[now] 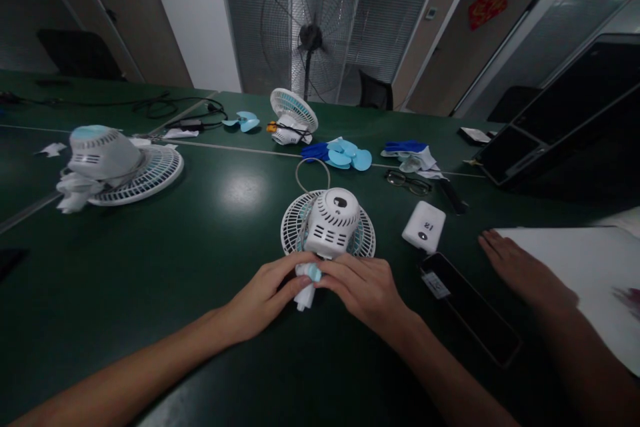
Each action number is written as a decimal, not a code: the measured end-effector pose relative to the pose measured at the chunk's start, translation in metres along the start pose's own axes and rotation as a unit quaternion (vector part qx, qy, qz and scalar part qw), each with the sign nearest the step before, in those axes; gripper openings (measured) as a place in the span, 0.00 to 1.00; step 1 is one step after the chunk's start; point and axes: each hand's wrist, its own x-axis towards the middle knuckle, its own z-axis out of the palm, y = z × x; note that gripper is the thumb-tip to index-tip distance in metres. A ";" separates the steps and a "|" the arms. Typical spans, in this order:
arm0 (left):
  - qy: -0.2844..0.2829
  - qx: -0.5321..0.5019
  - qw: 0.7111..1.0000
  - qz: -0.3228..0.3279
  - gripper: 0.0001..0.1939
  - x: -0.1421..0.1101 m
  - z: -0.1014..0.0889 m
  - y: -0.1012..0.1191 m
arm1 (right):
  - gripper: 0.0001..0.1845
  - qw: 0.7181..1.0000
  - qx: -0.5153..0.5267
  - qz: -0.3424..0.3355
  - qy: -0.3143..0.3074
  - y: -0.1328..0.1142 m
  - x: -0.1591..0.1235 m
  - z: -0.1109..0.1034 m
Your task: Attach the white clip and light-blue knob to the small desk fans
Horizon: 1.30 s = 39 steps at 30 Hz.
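A small white plastic part with a light-blue end [306, 283] is pinched between my two hands at the middle of the table. My left hand [270, 287] grips it from the left, fingers closed. From the other side my right hand [367, 287] has its fingertips closed on the light-blue end. Just beyond lies a small white fan [333, 220], face down on its round grille, motor housing upward. My fingers hide the housing's near edge, so I cannot tell whether the part joins it. A thin cable [314, 165] loops behind the fan.
Another person's hand [530, 273] rests by white paper [575, 247] at right. Nearby are a white power bank [424, 225] and a dark phone-like slab [473, 310]. Two more fans [105, 157], [293, 117], blue fan blades [349, 155], gloves [413, 157] and glasses [407, 181] lie farther off.
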 end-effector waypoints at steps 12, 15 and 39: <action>0.079 0.108 0.990 -0.034 0.15 0.002 -0.002 0.001 | 0.21 0.994 0.010 0.088 0.063 -0.012 -0.006 0.024; 0.138 0.131 0.979 -0.073 0.11 0.007 -0.023 -0.008 | 0.20 0.996 0.013 0.069 0.061 -0.008 -0.010 0.026; 0.426 0.502 0.727 -0.195 0.29 0.004 -0.200 -0.060 | 0.20 0.995 0.063 0.079 0.022 -0.004 -0.010 0.037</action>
